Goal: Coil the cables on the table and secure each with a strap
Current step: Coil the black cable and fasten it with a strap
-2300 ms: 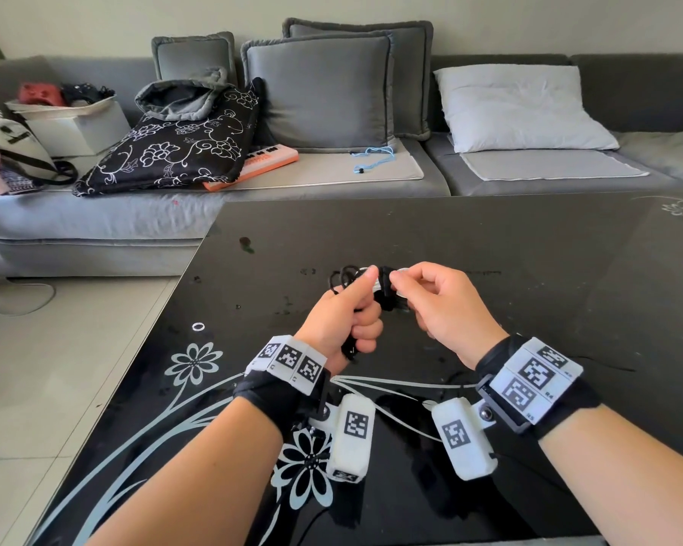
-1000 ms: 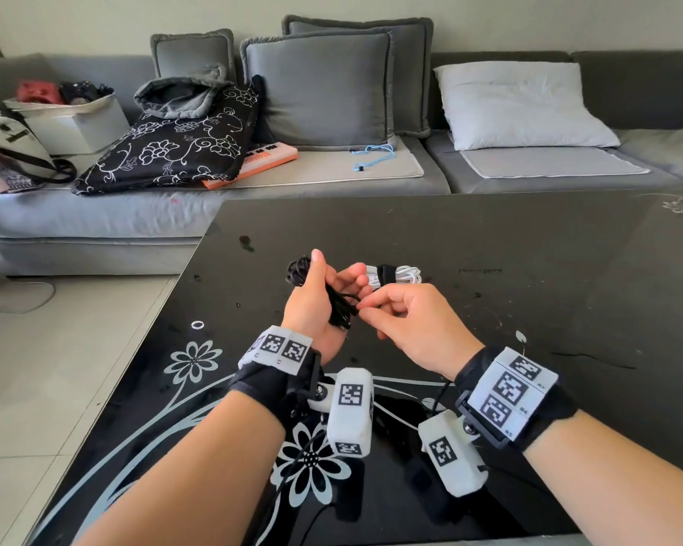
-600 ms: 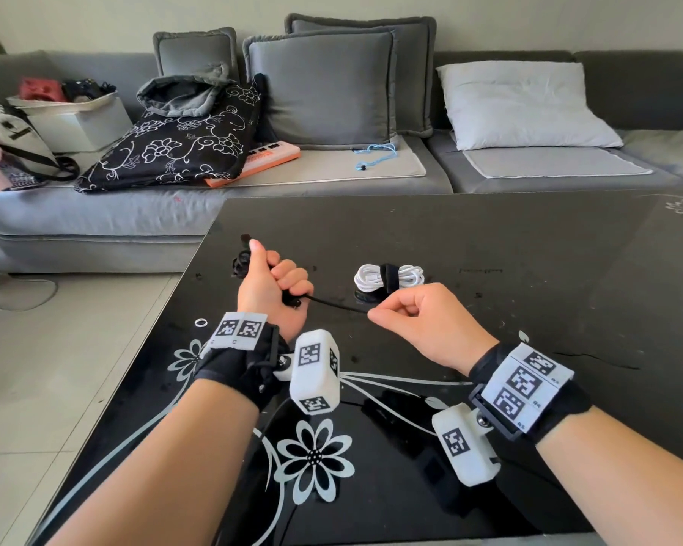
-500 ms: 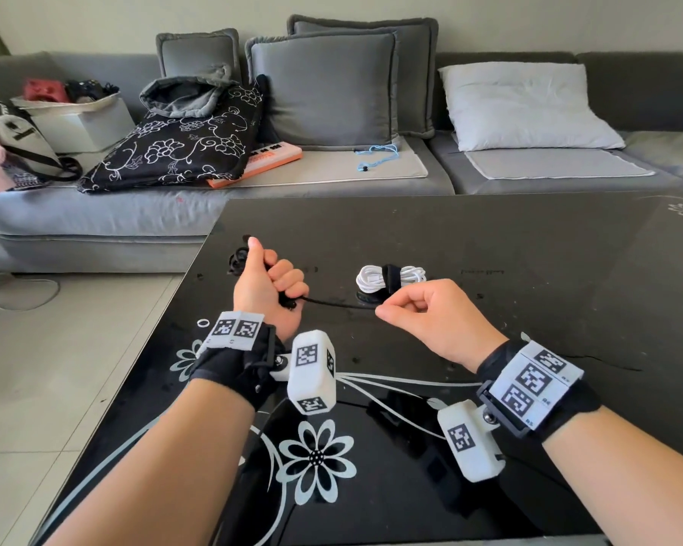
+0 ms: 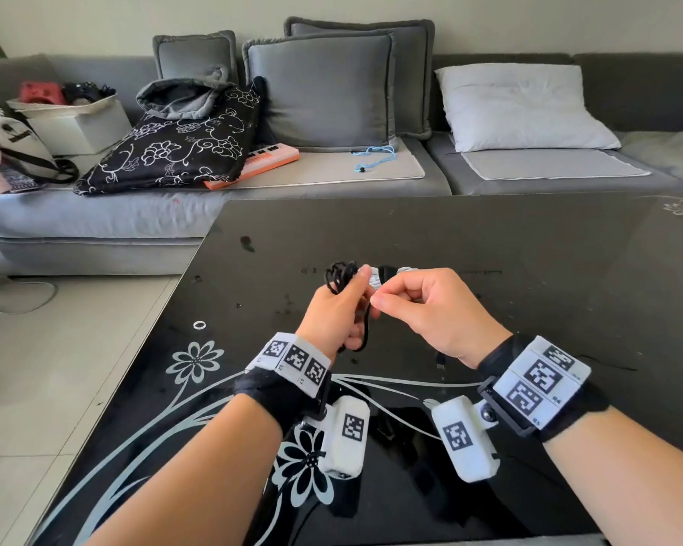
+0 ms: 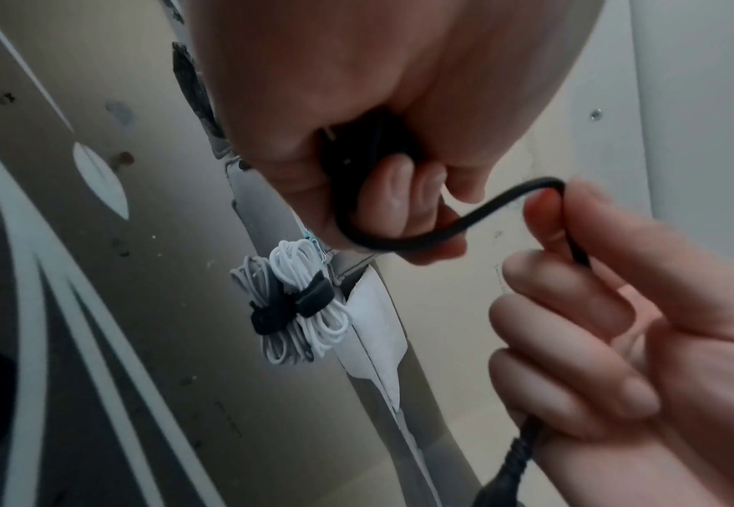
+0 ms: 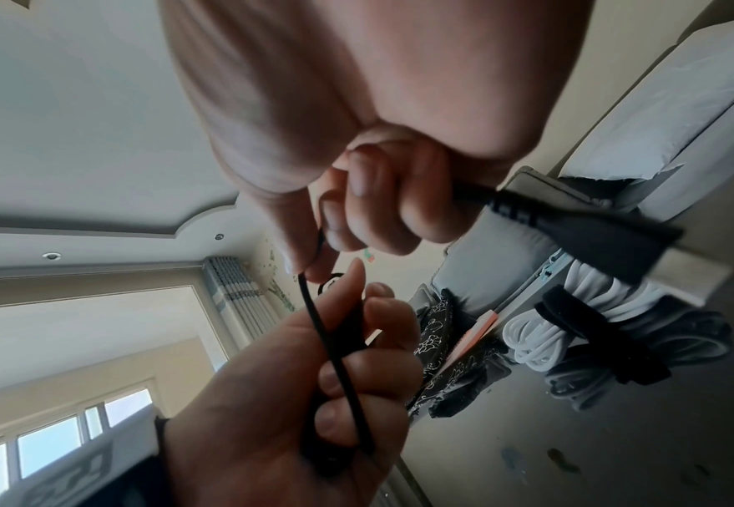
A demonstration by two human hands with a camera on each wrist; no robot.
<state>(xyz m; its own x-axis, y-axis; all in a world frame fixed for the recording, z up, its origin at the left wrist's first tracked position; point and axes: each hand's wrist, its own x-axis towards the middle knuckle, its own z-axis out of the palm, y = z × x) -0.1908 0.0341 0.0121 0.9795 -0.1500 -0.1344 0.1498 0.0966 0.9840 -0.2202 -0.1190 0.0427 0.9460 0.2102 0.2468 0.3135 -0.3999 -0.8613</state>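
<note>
Above the black glass table (image 5: 529, 269), my left hand (image 5: 355, 285) grips a bunch of loops of the thin black cable (image 5: 340, 275), thumb up against them. My right hand (image 5: 383, 301) pinches the same black cable (image 6: 443, 230) close to the left fingers. The cable's tail runs through the right palm, and its black plug (image 7: 595, 240) sticks out past the little finger. A white cable bundle (image 6: 308, 302) bound by a black strap (image 6: 312, 298) lies on the table beyond the hands. In the head view it is mostly hidden behind them.
A small white ring (image 5: 200, 325) lies near the table's left edge, with tiled floor beyond. A grey sofa (image 5: 332, 179) with cushions, a black patterned bag and a white pillow stands past the far edge.
The hands were apart with the black cable stretched between them. My left hand has swung back right to meet the right hand, and the white bundle is now hidden behind them.
</note>
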